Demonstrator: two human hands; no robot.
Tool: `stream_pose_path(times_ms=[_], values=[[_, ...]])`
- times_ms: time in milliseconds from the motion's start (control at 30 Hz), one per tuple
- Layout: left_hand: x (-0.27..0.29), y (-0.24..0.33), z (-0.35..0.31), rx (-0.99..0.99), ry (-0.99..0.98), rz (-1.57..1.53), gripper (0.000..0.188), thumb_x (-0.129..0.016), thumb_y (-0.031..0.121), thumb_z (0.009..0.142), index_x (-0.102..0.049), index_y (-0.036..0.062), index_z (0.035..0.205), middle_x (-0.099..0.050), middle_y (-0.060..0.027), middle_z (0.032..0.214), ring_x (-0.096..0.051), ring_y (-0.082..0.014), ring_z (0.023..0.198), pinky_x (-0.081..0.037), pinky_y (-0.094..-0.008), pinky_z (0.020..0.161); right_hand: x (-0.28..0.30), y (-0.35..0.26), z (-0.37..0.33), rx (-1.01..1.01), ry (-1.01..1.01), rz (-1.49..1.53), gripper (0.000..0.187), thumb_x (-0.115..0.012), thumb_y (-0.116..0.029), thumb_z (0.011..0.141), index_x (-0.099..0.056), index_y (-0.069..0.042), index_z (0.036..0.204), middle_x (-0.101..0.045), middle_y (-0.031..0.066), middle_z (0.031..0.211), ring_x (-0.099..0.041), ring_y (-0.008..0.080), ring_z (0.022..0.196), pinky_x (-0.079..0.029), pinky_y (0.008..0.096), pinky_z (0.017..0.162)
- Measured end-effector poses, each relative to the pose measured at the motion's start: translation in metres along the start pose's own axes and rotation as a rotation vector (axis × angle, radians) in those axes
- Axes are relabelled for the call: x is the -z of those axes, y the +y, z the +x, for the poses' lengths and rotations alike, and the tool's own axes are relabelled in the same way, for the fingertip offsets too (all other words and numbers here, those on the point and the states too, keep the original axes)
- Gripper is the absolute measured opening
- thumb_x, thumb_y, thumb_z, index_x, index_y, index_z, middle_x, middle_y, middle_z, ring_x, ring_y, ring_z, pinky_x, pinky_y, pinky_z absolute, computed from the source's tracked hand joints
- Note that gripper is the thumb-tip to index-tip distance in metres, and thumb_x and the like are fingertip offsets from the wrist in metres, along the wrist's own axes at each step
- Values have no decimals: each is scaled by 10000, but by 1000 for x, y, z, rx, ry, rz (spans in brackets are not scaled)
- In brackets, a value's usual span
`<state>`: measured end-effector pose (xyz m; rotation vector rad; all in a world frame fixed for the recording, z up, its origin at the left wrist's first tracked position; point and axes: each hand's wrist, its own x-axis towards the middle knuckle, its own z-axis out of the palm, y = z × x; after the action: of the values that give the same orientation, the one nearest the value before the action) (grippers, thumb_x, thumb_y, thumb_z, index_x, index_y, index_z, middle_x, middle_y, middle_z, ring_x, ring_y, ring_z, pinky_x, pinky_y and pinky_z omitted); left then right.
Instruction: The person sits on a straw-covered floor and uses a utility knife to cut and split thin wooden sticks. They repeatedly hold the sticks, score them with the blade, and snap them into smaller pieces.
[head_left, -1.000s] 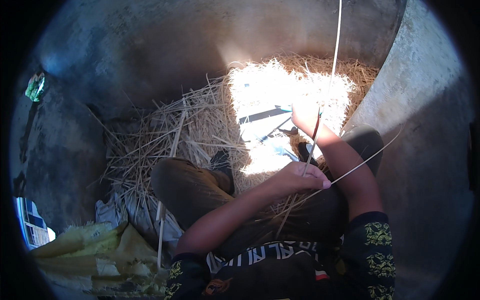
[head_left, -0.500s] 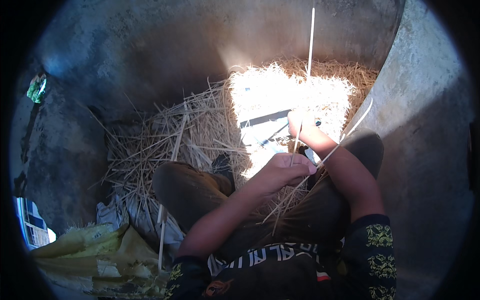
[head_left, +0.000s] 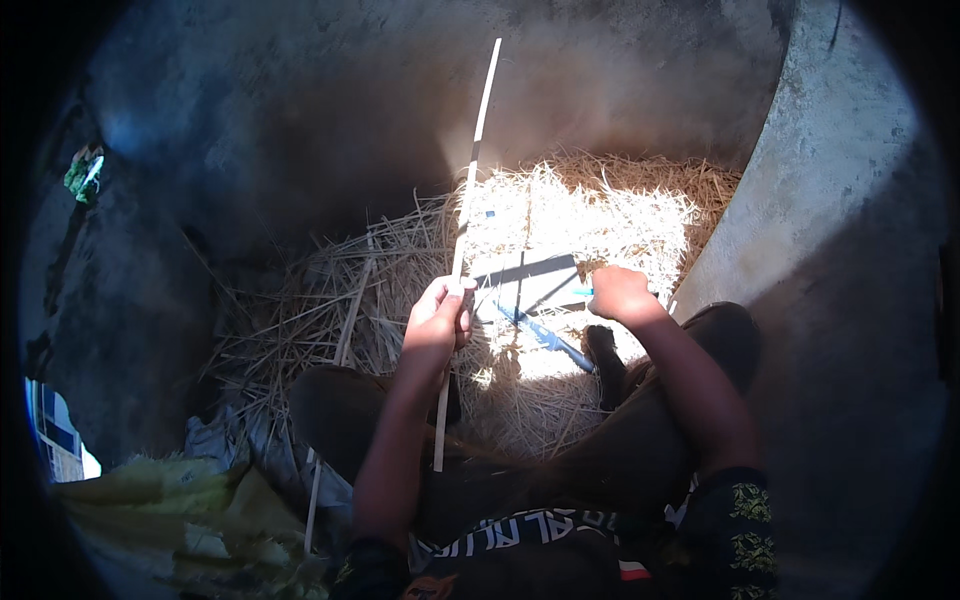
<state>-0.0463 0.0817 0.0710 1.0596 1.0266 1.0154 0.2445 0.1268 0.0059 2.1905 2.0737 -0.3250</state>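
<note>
My left hand (head_left: 437, 322) is closed around a long, thin, pale strip (head_left: 483, 120) that looks like split bamboo or wood. The strip stands nearly upright, its lower end reaching down past my wrist. Further right, my right hand (head_left: 620, 296) is a fist, a small light-blue tip poking out at its left side; the rest of what it holds is hidden. Between the hands lies a flat grey board or slab (head_left: 500, 287) in bright sun. A blue, blade-like tool with a dark handle (head_left: 570, 352) rests just below it, close to my dark foot (head_left: 603, 360).
Pale shavings (head_left: 640, 215) cover the sunlit floor. Longer loose strips (head_left: 300, 310) are heaped at the left. A curved grey concrete wall (head_left: 300, 130) closes in the far side and right. Yellowish torn sacking (head_left: 170, 520) lies at the lower left.
My left hand has moved left and now holds a straight strip upright; the bent strip and short pieces by it are gone from view. My right hand has shifted slightly right and down.
</note>
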Motion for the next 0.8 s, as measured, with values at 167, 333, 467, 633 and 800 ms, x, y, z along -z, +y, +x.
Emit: stream_pose_path(times_ms=[167,333,467,633,800], values=[[-6,-1,-3,35,-58,47,185,-481,203,1050,-604,90,1131,-458,50,680,-350,-25,552,-272,-189,500,36,-1,-18,80,256,211,266,-687,-221,794,-709,-25,973,-723,183,960,-708,352,914,-556,454,806],[-12,-12,-3,59,-147,39,174,-474,203,1049,-609,104,1097,-456,55,683,-325,-24,544,-249,-190,498,54,-17,-35,208,547,495,217,-689,-234,821,-662,-33,896,-678,197,758,-683,384,766,-528,469,715],[-22,-10,-13,92,-140,18,172,-469,205,1051,-603,98,1073,-440,60,678,-319,-22,545,-241,-194,497,49,-24,-37,436,733,675,291,-628,-284,948,-611,-7,1037,-636,224,887,-642,376,834,-493,444,756],[-17,-16,-12,62,-202,-37,177,-471,226,1053,-586,94,1026,-428,72,654,-312,-19,532,-242,-193,491,55,-43,-47,525,675,630,291,-567,-294,1007,-608,-17,1086,-646,180,959,-642,378,871,-497,443,751],[-18,-15,-20,112,-143,-102,215,-466,266,1054,-568,96,970,-445,68,649,-318,-20,521,-245,-195,480,51,-54,-51,646,653,473,290,-542,-325,1011,-584,-39,1034,-688,181,900,-681,377,785,-532,470,668]])
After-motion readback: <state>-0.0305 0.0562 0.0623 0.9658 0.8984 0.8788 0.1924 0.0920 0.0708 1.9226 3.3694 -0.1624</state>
